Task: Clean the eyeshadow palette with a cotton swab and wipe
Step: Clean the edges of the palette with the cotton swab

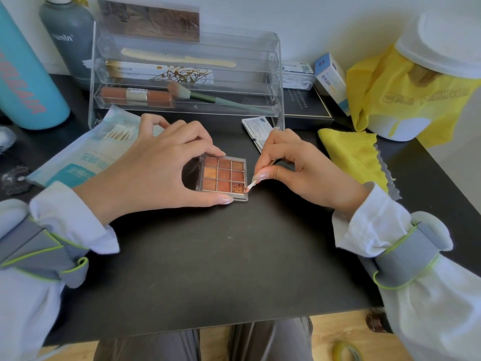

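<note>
On the black table (208,256), mid-frame, I see the eyeshadow palette (223,178) lying open and flat; left hand (161,162) spans it, forefinger tip on the far edge, thumb tip on the near edge, other fingers arched above; right hand (294,168) pinches a cotton swab (250,187) between thumb and forefinger, its tip touching the palette's near right corner; yellow cloth (351,152) lies just right of that hand.

You have one eyeshadow palette (223,176) with nine pans, one cotton swab (249,188) in use, one bag of swabs (86,155), two bottles (26,74), one yellow cloth (356,155), one wipe sachet (256,131), one comb (177,58) and one brush (208,97).
</note>
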The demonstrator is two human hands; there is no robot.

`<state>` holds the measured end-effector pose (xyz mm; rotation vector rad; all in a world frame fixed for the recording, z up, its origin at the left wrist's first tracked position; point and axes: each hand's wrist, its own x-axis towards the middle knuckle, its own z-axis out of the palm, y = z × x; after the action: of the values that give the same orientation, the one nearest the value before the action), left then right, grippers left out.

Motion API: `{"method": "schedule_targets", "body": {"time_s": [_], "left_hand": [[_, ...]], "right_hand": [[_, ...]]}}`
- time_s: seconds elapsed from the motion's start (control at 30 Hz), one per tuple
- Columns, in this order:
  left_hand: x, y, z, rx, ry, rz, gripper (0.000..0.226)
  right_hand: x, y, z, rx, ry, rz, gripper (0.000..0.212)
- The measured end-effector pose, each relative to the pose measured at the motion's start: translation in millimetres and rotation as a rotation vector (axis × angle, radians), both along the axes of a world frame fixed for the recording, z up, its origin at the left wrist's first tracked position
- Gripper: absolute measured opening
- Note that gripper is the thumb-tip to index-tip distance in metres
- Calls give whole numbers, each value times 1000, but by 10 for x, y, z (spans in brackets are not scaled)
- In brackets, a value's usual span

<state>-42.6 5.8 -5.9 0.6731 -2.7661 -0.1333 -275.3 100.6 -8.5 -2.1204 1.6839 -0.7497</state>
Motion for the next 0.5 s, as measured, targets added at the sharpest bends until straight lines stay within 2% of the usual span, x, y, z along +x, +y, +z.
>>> {"method": "schedule_targets", "body": {"time_s": [0.1, 0.23, 0.37, 0.5], "left_hand": [[3, 0, 4, 4, -1, 3, 73], [3, 3, 3, 11, 3, 3, 72], [7, -2, 3, 6, -4, 3, 71], [11, -2, 4, 7, -3, 4, 72]], "right_hand": [[-13, -17, 0, -29, 1, -64, 4], [-12, -2, 0, 17, -27, 3, 3], [-39, -25, -2, -36, -48, -109, 6], [-21, -14, -9, 21, -39, -56, 1]]}}
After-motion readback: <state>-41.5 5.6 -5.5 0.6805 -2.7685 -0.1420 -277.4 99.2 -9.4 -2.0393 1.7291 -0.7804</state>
